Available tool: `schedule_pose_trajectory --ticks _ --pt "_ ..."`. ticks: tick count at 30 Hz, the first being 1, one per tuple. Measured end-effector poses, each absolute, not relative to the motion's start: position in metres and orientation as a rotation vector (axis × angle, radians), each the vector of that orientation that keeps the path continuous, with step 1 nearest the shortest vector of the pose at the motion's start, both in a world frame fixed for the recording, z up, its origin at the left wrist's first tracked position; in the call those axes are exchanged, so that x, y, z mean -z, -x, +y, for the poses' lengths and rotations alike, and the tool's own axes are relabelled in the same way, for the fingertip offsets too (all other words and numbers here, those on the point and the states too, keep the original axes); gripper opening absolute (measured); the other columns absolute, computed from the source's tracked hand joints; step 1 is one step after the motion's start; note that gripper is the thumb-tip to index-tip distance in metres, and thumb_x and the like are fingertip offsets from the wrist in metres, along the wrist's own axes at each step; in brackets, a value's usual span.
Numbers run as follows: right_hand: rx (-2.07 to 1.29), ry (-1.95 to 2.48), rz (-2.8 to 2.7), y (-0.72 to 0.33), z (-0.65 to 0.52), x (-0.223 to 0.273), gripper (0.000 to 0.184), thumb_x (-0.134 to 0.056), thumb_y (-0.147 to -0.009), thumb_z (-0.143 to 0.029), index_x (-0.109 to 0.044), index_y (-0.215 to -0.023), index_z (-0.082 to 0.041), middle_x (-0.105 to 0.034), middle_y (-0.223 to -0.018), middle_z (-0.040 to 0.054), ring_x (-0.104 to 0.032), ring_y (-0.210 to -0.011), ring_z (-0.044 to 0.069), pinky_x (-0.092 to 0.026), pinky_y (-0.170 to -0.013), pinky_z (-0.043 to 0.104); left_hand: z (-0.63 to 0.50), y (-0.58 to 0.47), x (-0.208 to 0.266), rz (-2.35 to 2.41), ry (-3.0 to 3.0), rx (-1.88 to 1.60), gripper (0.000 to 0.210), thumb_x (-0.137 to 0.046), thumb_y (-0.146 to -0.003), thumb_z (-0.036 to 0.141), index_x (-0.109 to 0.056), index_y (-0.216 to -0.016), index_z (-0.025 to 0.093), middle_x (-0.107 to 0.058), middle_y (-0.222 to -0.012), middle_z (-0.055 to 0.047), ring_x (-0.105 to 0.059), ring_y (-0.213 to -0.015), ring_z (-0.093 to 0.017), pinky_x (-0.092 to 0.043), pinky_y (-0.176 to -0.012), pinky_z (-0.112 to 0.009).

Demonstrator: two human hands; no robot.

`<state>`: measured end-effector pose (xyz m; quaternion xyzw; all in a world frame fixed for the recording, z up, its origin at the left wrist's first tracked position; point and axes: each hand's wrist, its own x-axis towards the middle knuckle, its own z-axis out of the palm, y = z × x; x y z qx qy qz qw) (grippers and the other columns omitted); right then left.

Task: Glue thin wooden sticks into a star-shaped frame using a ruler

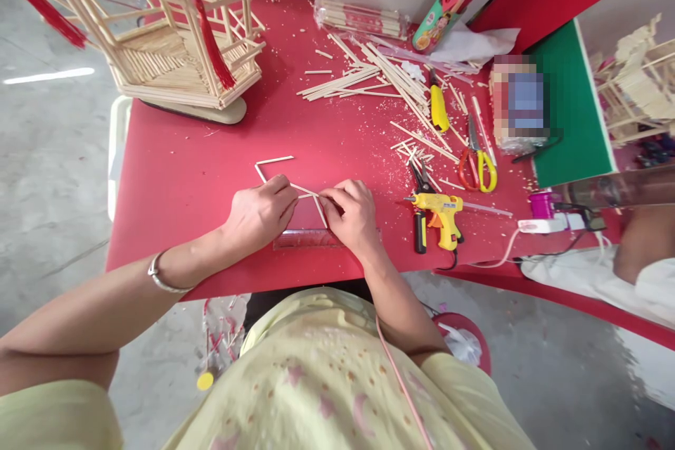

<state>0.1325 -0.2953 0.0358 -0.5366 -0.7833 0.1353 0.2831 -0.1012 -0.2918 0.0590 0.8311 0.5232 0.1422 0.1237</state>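
Pale thin wooden sticks (274,159), joined end to end in an angled outline, lie on the red table in front of me. My left hand (266,209) pinches this stick frame at its middle, fingers closed. My right hand (351,214) is closed on its right part, where sticks meet near the fingertips and one slants down toward the edge. Below the hands lies a clear ruler-like strip (306,239), partly covered by them. To the right rest a yellow hot glue gun (446,214) and black-handled cutters (420,225).
A stick-built pavilion model (179,56) with red tassels stands back left. Loose sticks (369,77), a yellow utility knife (437,105) and scissors (479,162) lie back right. A power strip (548,223) and another person's arm (646,242) are at the right.
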Motion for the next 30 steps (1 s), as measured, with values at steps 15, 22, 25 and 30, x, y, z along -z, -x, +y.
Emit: schedule_pose_trajectory --ticks 15,22,25,30 --pt "-0.356 1.438 -2.097 -0.131 -0.293 -0.037 0.017 -0.063 -0.108 -0.03 -0.079 -0.11 -0.027 -0.07 -0.101 0.0057 -0.061 -0.102 0.025 -0.046 -0.093 0.042 -0.291 0.101 -0.061 1.533 -2.419 -0.403 0.038 -0.046 -0.11 0.037 -0.079 -0.1 0.02 -0.073 -0.103 -0.009 -0.069 -0.083 -0.018 -0.033 -0.055 -0.028" --pt "-0.351 1.423 -2.094 -0.132 -0.293 -0.034 0.018 -0.062 -0.109 -0.031 -0.079 -0.114 -0.026 -0.07 -0.104 0.0061 -0.062 -0.103 0.025 -0.047 -0.094 0.041 -0.29 0.099 -0.067 1.557 -2.429 -0.367 0.04 -0.047 -0.109 0.041 -0.081 -0.103 0.021 -0.075 -0.108 -0.008 -0.072 -0.085 -0.019 -0.035 -0.055 -0.029" --pt "-0.355 1.431 -2.092 -0.132 -0.293 -0.032 0.017 -0.063 -0.109 -0.032 -0.079 -0.114 -0.027 -0.07 -0.104 0.0062 -0.062 -0.104 0.025 -0.047 -0.095 0.042 -0.29 0.1 -0.068 1.589 -2.419 -0.364 0.039 -0.049 -0.108 0.043 -0.081 -0.105 0.022 -0.076 -0.112 -0.009 -0.072 -0.085 -0.019 -0.035 -0.055 -0.029" --pt "-0.361 1.436 -2.083 -0.133 -0.294 -0.034 0.019 -0.061 -0.11 -0.033 -0.079 -0.114 -0.027 -0.07 -0.104 0.0065 -0.062 -0.104 0.025 -0.047 -0.095 0.042 -0.288 0.104 -0.071 1.642 -2.41 -0.353 0.033 -0.056 -0.103 0.044 -0.081 -0.103 0.022 -0.076 -0.108 -0.007 -0.072 -0.084 -0.02 -0.033 -0.054 -0.029"
